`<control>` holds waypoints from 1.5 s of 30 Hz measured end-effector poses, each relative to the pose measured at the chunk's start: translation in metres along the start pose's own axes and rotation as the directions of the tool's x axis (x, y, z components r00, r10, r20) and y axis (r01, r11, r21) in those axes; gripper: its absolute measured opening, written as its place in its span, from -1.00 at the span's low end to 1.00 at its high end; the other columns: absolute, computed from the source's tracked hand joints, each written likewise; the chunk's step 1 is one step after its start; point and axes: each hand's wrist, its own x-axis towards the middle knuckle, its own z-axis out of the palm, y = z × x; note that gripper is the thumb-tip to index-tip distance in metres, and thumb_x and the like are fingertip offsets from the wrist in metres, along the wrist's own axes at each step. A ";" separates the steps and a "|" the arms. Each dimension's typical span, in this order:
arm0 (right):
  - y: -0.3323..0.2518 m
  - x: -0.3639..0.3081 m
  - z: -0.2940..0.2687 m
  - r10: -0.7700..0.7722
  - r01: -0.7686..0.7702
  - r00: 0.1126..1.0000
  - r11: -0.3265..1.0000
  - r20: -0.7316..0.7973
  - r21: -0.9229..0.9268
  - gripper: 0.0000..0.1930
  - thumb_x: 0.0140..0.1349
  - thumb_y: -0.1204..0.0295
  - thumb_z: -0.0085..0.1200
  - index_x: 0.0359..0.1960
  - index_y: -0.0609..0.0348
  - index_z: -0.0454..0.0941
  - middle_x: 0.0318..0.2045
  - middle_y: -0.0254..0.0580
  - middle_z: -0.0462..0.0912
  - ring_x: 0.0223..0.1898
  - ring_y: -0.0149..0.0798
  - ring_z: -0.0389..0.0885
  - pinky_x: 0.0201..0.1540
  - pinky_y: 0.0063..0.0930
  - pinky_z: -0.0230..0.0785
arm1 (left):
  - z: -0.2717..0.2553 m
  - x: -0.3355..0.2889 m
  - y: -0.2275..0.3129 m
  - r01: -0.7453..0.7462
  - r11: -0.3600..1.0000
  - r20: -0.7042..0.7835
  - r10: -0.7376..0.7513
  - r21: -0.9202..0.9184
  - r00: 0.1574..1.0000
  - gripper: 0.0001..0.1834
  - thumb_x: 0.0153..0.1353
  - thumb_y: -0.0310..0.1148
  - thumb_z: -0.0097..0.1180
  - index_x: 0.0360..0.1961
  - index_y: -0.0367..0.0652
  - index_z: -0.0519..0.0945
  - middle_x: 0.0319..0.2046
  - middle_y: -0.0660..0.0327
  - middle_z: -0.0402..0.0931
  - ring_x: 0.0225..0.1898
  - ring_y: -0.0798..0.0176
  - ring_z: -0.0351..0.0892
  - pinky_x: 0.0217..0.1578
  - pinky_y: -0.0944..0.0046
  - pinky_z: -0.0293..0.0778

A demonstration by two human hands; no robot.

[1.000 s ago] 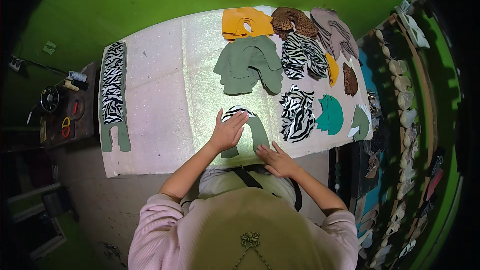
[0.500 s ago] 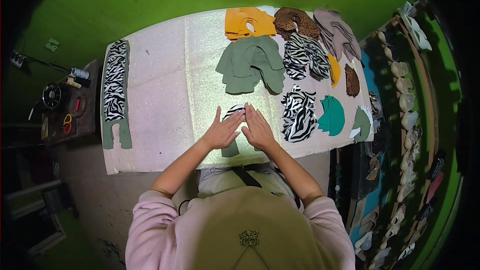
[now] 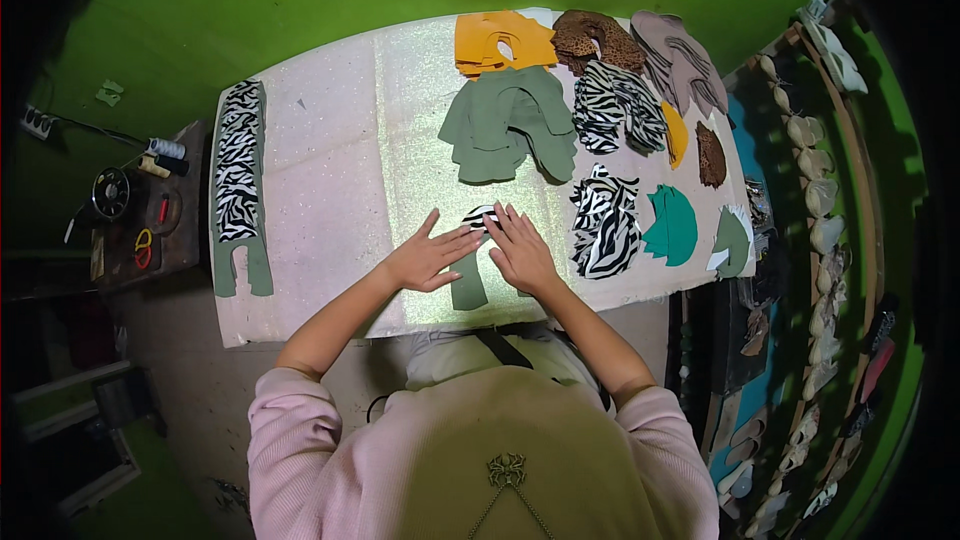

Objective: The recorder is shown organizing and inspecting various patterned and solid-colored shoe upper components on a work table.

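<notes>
Near the table's front edge lies a green U-shaped cut piece (image 3: 467, 285) with a zebra-striped piece (image 3: 481, 213) over its curved top. My left hand (image 3: 432, 255) is spread beside them, its fingertips on the striped piece's left side. Flat on the right side of the same piece rests my right hand (image 3: 522, 252), fingers stretched out and nearly meeting the left ones. Both hands partly cover the two pieces. Just beyond is a stack of green U-shaped pieces (image 3: 490, 130), and to the right a pile of zebra-striped pieces (image 3: 606, 225).
A row of overlapping zebra-topped green pieces (image 3: 238, 160) runs down the table's left end. Yellow (image 3: 485, 35), leopard-print (image 3: 610, 35) and mauve (image 3: 670, 50) stacks lie at the far right, teal pieces (image 3: 671, 228) nearer. A sewing machine (image 3: 112, 190) stands left; shoe lasts (image 3: 815, 195) line the right.
My left hand has slid slightly left and turned flatter, its fingers more spread. The right hand has shifted a little right, still on the striped piece. The whole view has moved slightly.
</notes>
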 end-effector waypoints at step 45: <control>0.023 0.006 -0.022 0.504 -0.438 0.835 0.365 0.222 0.821 -0.80 0.18 0.48 0.12 -0.17 0.29 0.53 -0.45 -0.43 0.52 -0.45 -0.59 0.39 -0.33 -0.72 0.30 | 0.022 0.023 0.036 0.268 0.082 0.033 -0.917 -0.960 0.397 -0.76 0.12 -0.40 0.21 -0.22 -0.33 0.58 -0.38 0.16 0.57 -0.42 0.40 0.54 -0.36 0.41 0.48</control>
